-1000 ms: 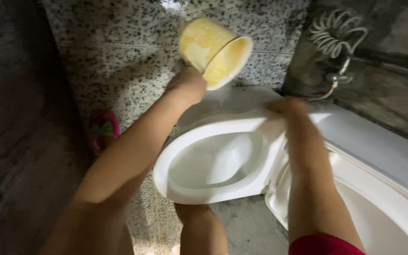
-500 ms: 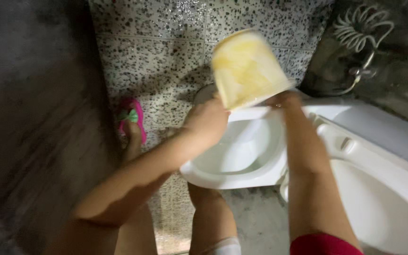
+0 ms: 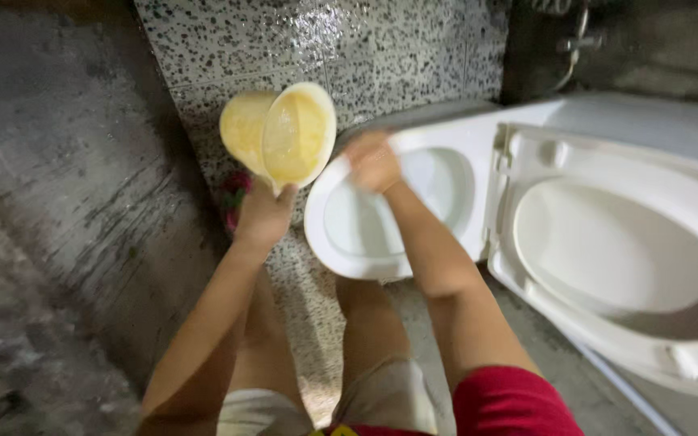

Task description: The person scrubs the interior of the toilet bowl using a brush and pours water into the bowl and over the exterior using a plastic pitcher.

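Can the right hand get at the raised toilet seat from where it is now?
Probably yes. The right hand is on the toilet bowl rim, holding nothing, and the raised seat stands open beside it with nothing between.

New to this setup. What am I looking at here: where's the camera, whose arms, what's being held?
There is no machine: this is a person working with bare hands, filmed by one camera worn on their head and looking down, so the arms reaching in from the bottom are their own. The left hand holds up a yellow plastic cup, tilted so its open mouth faces the camera. The right hand, blurred, is at the rim of the white toilet bowl; whether it grips anything is not clear. The toilet lid and seat are raised, on the right. Below are the person's bare legs and a speckled tile floor. A pink slipper peeks out behind the left wrist.
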